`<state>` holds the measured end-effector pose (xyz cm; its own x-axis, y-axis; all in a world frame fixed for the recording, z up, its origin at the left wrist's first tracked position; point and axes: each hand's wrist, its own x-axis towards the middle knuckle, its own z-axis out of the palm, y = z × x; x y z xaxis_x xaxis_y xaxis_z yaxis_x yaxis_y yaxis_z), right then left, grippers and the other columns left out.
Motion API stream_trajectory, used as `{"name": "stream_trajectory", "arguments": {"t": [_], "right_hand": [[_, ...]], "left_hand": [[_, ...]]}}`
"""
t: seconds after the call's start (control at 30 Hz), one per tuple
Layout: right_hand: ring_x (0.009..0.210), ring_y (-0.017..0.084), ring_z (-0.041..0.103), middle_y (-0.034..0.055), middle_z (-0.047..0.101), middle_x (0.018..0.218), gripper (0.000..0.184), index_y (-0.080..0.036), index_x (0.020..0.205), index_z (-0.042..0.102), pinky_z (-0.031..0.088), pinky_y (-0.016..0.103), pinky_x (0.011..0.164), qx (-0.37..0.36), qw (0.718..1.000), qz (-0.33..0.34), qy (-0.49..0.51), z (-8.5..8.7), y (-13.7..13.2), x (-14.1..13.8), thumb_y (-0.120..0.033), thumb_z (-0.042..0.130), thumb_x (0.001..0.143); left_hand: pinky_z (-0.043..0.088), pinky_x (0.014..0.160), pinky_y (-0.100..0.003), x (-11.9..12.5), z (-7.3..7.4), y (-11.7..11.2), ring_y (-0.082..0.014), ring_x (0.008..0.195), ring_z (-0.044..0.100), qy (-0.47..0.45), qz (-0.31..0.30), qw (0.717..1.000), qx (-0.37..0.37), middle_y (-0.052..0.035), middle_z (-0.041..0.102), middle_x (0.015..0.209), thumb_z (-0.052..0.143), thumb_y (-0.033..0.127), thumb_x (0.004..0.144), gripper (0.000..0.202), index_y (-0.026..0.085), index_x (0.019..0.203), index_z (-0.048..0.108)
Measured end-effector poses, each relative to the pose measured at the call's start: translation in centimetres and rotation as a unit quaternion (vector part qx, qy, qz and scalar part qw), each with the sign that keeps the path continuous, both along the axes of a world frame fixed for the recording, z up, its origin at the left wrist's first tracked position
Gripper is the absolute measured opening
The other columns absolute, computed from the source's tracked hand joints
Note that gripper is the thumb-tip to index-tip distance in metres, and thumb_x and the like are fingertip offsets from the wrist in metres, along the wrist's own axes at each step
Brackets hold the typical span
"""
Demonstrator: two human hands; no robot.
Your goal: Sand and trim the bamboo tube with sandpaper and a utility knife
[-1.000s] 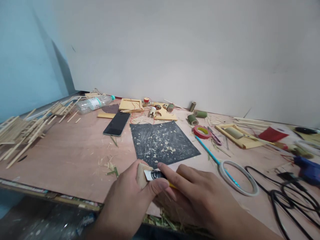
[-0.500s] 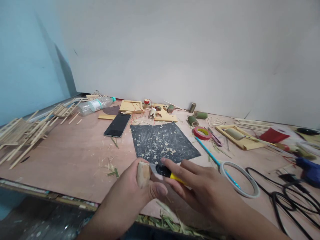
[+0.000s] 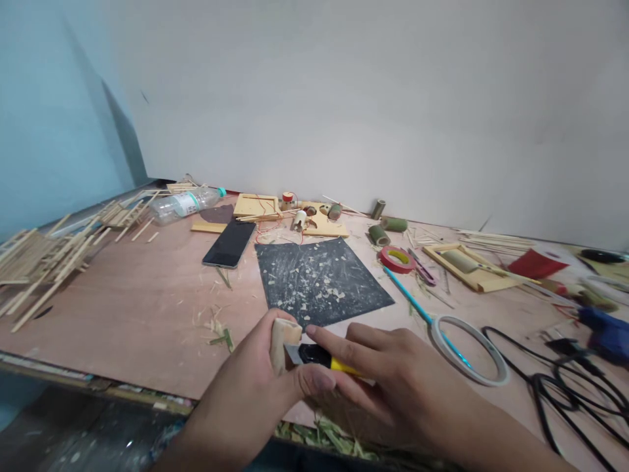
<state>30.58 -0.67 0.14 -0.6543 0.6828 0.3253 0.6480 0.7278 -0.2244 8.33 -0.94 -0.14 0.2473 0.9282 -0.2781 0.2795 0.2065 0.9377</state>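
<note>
My left hand (image 3: 246,383) is closed around a pale piece of bamboo (image 3: 279,341), its top end showing a cut face. In my right hand (image 3: 388,367) is a utility knife (image 3: 317,354) with a yellow and black handle. Its short blade touches the side of the bamboo piece, and my right index finger stretches along the top of the knife. My left thumb lies just under the knife's black front part. Beyond both hands lies a dark sheet of sandpaper (image 3: 319,278) strewn with pale shavings.
A phone (image 3: 230,244) and a plastic bottle (image 3: 185,204) lie left of the sandpaper, near stick frames (image 3: 63,255). Rightward are red tape (image 3: 397,259), a white tape ring (image 3: 502,367), green bamboo tubes (image 3: 394,225), a wooden frame (image 3: 474,282) and a black cable (image 3: 540,387).
The knife blade has moved from the top of the bamboo piece down along its side. The bamboo has turned slightly, showing more of its cut end.
</note>
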Motion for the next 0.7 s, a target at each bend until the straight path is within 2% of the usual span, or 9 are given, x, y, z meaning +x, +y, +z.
{"name": "stream_trajectory", "arguments": {"t": [0.13, 0.33, 0.47, 0.53, 0.6, 0.7], "right_hand": [[0.059, 0.013, 0.059, 0.0001, 0.065, 0.081, 0.040, -0.022, 0.146, 0.052, 0.036, 0.027, 0.052, 0.027, 1.000, -0.008, -0.009, 0.3, -0.2, -0.1, -0.036, 0.039, 0.111], [0.057, 0.013, 0.061, 0.0006, 0.064, 0.080, 0.042, -0.020, 0.145, 0.053, 0.039, 0.027, 0.052, 0.099, 0.994, -0.032, -0.031, -0.1, -0.7, -0.5, -0.035, 0.032, 0.112], [0.058, 0.017, 0.067, 0.0007, 0.066, 0.080, 0.042, -0.019, 0.143, 0.056, 0.038, 0.030, 0.049, 0.136, 0.978, -0.151, -0.040, -0.8, 0.1, -0.4, -0.038, 0.034, 0.111], [0.057, 0.019, 0.069, 0.0005, 0.066, 0.078, 0.042, -0.019, 0.138, 0.060, 0.036, 0.031, 0.048, 0.155, 0.967, -0.198, -0.036, -0.9, 0.5, -0.2, -0.041, 0.036, 0.111], [0.057, 0.018, 0.068, 0.0001, 0.066, 0.078, 0.041, -0.020, 0.137, 0.060, 0.037, 0.031, 0.049, 0.150, 0.972, -0.179, -0.025, -0.8, 0.7, 0.0, -0.041, 0.037, 0.111], [0.057, 0.015, 0.066, -0.0001, 0.066, 0.080, 0.038, -0.022, 0.139, 0.058, 0.040, 0.028, 0.053, 0.120, 0.986, -0.113, 0.004, -0.5, 0.5, 0.0, -0.039, 0.040, 0.110]], "left_hand": [[0.045, 0.069, -0.026, 0.2, -0.1, 0.0, -0.0215, 0.082, 0.059, 0.075, -0.002, 0.996, 0.052, 0.0024, 0.063, 0.088, 0.073, 0.065, 0.083, 0.048, 0.023, 0.103, 0.060], [0.044, 0.068, -0.028, 0.6, 0.7, -0.4, -0.0258, 0.080, 0.064, 0.113, 0.035, 0.990, 0.074, -0.0021, 0.070, 0.082, 0.070, 0.060, 0.085, 0.039, 0.022, 0.091, 0.062], [0.044, 0.067, -0.028, 0.9, 1.5, -0.6, -0.0249, 0.076, 0.062, 0.127, 0.076, 0.985, 0.093, -0.0016, 0.067, 0.075, 0.064, 0.062, 0.088, 0.040, 0.022, 0.083, 0.061], [0.043, 0.064, -0.027, 0.8, 1.5, -0.5, -0.0228, 0.072, 0.060, 0.112, 0.077, 0.987, 0.082, -0.0002, 0.063, 0.072, 0.064, 0.064, 0.088, 0.043, 0.022, 0.081, 0.059], [0.040, 0.060, -0.025, 0.5, 1.2, -0.3, -0.0200, 0.068, 0.056, 0.079, 0.051, 0.994, 0.053, 0.0017, 0.061, 0.072, 0.068, 0.064, 0.086, 0.044, 0.022, 0.083, 0.057], [0.040, 0.058, -0.023, -0.1, 0.4, 0.1, -0.0162, 0.067, 0.050, 0.013, 0.000, 1.000, 0.027, 0.0047, 0.057, 0.076, 0.076, 0.060, 0.081, 0.044, 0.023, 0.093, 0.056]]}}
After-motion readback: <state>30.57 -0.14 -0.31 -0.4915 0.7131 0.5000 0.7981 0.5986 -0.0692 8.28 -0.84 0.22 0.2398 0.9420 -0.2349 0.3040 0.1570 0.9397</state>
